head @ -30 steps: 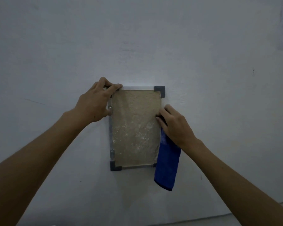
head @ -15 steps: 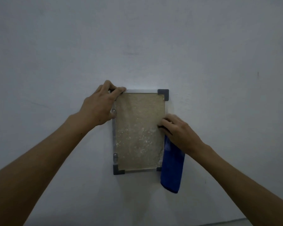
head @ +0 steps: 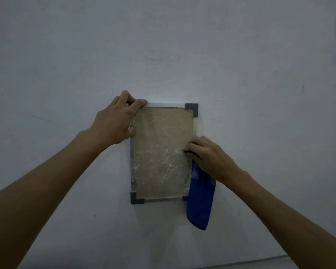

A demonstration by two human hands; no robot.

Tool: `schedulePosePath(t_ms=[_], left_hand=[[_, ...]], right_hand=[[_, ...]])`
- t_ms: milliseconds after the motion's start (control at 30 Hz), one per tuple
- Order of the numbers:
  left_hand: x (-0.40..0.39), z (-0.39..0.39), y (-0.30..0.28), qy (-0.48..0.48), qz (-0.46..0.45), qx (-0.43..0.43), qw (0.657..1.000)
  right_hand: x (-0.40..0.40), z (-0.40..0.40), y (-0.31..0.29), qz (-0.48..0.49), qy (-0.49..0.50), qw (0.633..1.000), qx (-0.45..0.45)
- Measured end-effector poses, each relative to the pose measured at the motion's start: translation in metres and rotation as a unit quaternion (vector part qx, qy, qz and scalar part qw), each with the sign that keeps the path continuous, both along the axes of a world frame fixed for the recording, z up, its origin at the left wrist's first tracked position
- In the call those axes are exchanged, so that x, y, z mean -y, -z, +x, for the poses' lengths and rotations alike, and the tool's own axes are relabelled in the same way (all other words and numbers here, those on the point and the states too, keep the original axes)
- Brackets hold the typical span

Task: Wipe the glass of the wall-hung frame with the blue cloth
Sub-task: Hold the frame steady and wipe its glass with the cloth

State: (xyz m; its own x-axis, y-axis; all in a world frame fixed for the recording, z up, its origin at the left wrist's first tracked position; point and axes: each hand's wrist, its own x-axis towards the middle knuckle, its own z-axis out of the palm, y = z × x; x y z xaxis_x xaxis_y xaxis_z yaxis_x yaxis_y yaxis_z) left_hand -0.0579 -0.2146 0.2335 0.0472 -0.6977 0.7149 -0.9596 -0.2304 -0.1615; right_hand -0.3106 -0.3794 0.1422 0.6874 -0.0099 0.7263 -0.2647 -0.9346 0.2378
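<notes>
a small rectangular frame (head: 162, 152) hangs upright on a pale, dim wall (head: 182, 45), with dark grey corner pieces (head: 191, 109) at the top right and at the bottom left, and clear strips along its left and top edges. the glass (head: 161, 150) shows a mottled beige surface speckled with pale spots, thickest in the lower half. two small clear studs (head: 132, 129) sit on the left strip, one near the top and one near the bottom. the left hand (head: 114, 121) is clamped on the frame's top left corner, fingers hooked over the top edge and thumb lying on the left strip beside the upper stud. the right hand (head: 208, 156) presses against the right edge of the frame at mid height, fingers closed on the blue cloth (head: 201, 199). the cloth hangs down from under that hand, covering the frame's lower right corner and reaching below the bottom edge
</notes>
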Motion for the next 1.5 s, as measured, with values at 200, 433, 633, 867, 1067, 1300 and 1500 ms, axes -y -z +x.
schedulePosePath(t_ms=[200, 433, 633, 867, 1067, 1300, 1500], left_hand=[[-0.001, -0.001, -0.002, -0.001, 0.002, 0.001, 1.0], [-0.001, 0.001, -0.004, -0.009, 0.008, 0.013, 1.0], [0.0, 0.0, -0.003, -0.006, 0.006, 0.01, 1.0], [-0.001, -0.002, -0.004, 0.0, 0.005, 0.007, 1.0], [-0.002, -0.004, -0.005, -0.006, 0.012, 0.011, 1.0], [-0.001, -0.003, -0.005, -0.007, 0.009, 0.01, 1.0], [-0.001, -0.004, -0.005, -0.008, 0.008, 0.01, 1.0]], right_hand=[[0.001, 0.012, -0.016, 0.015, 0.005, 0.994, 0.111], [0.003, 0.011, -0.009, -0.042, 0.015, 0.999, 0.017], [-0.001, 0.011, 0.005, -0.03, 0.003, 1.0, -0.007], [-0.002, 0.007, 0.007, -0.006, 0.032, 0.996, 0.083], [0.0, 0.003, -0.004, 0.012, 0.037, 0.996, 0.078], [-0.004, 0.001, 0.009, 0.013, 0.013, 1.0, 0.0], [-0.005, 0.01, -0.004, 0.039, 0.017, 0.991, 0.126]])
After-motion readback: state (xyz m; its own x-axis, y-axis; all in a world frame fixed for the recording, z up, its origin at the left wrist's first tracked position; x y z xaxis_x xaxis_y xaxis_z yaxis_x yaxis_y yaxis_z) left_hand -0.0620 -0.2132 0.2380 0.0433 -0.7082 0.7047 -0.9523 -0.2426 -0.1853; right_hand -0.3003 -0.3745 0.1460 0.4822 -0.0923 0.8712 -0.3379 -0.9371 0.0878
